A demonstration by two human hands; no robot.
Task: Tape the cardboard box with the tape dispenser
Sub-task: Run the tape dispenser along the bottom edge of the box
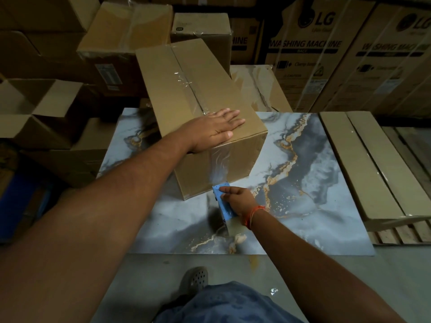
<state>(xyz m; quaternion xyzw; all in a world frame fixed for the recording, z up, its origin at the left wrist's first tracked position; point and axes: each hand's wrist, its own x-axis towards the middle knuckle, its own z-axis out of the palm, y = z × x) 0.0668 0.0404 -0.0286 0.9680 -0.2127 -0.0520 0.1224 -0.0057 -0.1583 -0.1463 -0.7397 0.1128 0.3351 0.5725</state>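
Blue plastic is the nearest working thing I have: the tape dispenser (223, 201) sits in my right hand (238, 199), fingers (224, 189) clamped along its body, its nose at the foot of the cardboard box (200, 117). Clear tape (219, 164) runs shiny and a little wrinkled down the box's near end face to the dispenser, so I judge the strip is at its bottom end and wants cutting or pressing home. An orange thread (253, 214) circles that wrist. Below it all, a knee in blue cloth and a grey shoe (195, 279) show on the concrete floor.

Both things rest on the marbled grey-and-gold tabletop (314, 183), a low slab, which is why the arms reach downward.

Further out, my left hand (215, 130) lies flat on the box's top near its front edge, fingers together and extended, grasping nothing. I read it as a brace: it holds the flaps down and keeps the box from sliding while the dispenser pulls. The tape line continues away along the top seam to the far edge, so the top looks already sealed.

Beyond, to the right, a long flat carton (363, 164) lies on wooden slats. To the left stand open boxes (39, 106), and behind them stacked cartons and two large washing machine cartons (349, 50).
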